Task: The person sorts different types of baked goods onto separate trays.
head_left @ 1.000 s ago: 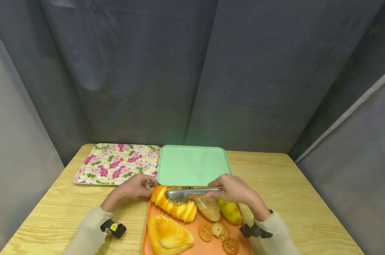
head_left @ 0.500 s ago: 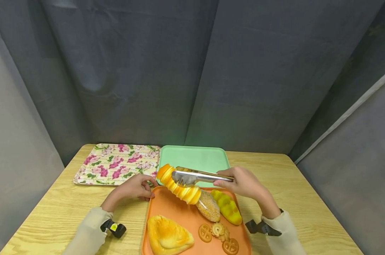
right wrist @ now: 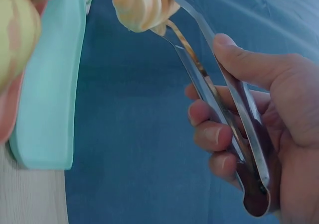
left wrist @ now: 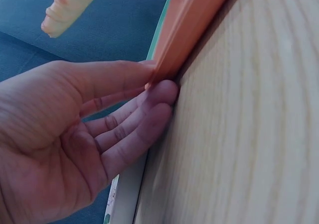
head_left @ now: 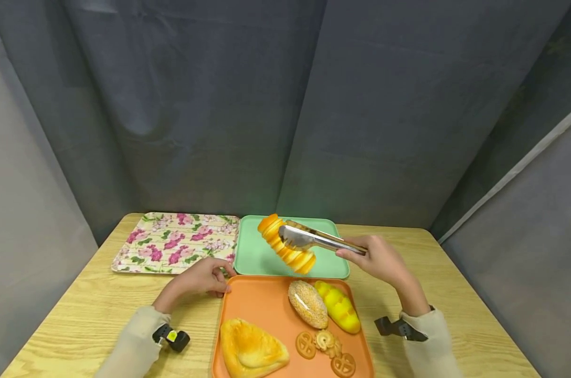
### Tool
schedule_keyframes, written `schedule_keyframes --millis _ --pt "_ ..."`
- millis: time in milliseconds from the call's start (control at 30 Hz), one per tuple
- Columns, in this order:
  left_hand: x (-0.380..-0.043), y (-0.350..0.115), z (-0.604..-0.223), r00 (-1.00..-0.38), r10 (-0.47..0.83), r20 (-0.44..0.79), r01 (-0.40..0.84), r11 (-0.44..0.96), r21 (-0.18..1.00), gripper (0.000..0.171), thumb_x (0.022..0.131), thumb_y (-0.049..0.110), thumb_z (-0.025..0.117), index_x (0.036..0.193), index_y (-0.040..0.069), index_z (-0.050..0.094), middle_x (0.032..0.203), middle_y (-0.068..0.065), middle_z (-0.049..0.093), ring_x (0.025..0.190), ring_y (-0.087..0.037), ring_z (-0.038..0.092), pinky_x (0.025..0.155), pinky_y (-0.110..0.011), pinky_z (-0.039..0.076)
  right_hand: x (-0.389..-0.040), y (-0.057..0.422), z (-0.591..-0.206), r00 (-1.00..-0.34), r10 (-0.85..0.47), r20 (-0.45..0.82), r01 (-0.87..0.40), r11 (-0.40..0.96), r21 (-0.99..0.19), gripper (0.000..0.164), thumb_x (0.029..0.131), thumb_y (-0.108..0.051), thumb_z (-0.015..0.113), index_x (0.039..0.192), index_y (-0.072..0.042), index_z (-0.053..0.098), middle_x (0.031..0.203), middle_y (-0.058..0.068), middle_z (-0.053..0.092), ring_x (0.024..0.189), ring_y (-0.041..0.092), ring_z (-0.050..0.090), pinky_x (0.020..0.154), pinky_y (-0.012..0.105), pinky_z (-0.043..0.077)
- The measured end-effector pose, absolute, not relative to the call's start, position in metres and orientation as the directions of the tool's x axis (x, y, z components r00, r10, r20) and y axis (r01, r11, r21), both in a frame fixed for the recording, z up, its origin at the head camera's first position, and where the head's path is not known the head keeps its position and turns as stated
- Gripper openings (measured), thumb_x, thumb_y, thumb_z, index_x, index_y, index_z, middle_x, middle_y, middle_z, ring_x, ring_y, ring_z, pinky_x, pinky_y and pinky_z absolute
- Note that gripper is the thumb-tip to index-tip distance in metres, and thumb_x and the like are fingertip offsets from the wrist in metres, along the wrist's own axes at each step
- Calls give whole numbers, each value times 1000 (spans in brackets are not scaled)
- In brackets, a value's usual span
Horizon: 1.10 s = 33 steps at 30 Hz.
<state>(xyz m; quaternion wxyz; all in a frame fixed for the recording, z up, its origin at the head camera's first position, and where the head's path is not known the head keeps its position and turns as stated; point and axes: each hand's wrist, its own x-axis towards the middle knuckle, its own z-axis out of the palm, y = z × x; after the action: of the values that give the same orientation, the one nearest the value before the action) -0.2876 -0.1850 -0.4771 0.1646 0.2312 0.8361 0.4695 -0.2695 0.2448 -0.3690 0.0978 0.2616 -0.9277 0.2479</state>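
My right hand (head_left: 380, 258) grips metal tongs (right wrist: 207, 92), fingers round one arm and thumb on the other. Between the tong tips is a ridged, orange-and-cream spiral bread roll (head_left: 291, 256), raised and tilted above the green tray (head_left: 247, 265). My left hand (head_left: 201, 277) pinches the near orange tray (head_left: 254, 299) at its far left corner, thumb on the rim and fingertips against its side in the left wrist view. On the orange tray lie a seeded oval bun (head_left: 308, 304), a yellow bun (head_left: 338, 307), a folded golden pastry (head_left: 252, 349) and several small biscuits (head_left: 306, 345).
A flower-patterned tray (head_left: 172, 244) stands left of the green one, edge against edge. All the trays are on a wooden table (head_left: 432, 304). Grey curtains (head_left: 210, 105) rise behind the table and at both sides.
The right hand has lifted the spiral bread roll off the orange tray with the tongs and carried it forward and right over the green tray. The left hand has stayed at the corner.
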Motion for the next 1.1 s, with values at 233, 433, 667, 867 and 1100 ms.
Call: schedule_keyframes --millis 233,433,667,867,1100 --pt "-287 -185 -478 -841 537 -62 224 451 864 25 89 4 76 112 -3 70 76 -15 74 65 -22 71 60 -33 60 -282 260 -368 -847 -386 366 -504 802 -321 34 95 -34 73 115 -7 78 64 -6 58 49 2 33 48 22 30" --pt "-287 -185 -479 -844 533 -63 226 459 859 24 89 3 76 111 -4 71 75 -14 74 64 -21 70 60 -34 60 -297 274 -361 -850 -364 381 -473 845 -250 37 94 -36 73 119 -8 77 67 -2 64 50 7 36 46 26 28" --pt "-287 -184 -479 -845 533 -49 242 463 853 25 88 3 77 111 -4 71 75 -14 74 64 -21 70 60 -32 60 -311 287 -355 -896 -308 319 -376 909 -180 49 96 -42 70 126 -4 72 95 17 77 50 12 42 43 29 27" --pt "-288 -185 -480 -843 535 -49 247 466 850 25 88 4 77 112 -4 72 75 -13 74 64 -21 70 60 -32 59 -322 295 -358 -923 -297 246 -342 926 -162 53 97 -44 68 128 -1 70 117 23 73 53 12 51 43 30 31" --pt "-287 -185 -479 -847 528 -56 234 465 854 26 88 3 77 112 -5 71 75 -13 74 64 -21 70 61 -32 60 -332 298 -364 -944 -278 179 -307 937 -164 57 97 -50 66 128 -2 71 112 20 76 58 12 58 46 31 37"
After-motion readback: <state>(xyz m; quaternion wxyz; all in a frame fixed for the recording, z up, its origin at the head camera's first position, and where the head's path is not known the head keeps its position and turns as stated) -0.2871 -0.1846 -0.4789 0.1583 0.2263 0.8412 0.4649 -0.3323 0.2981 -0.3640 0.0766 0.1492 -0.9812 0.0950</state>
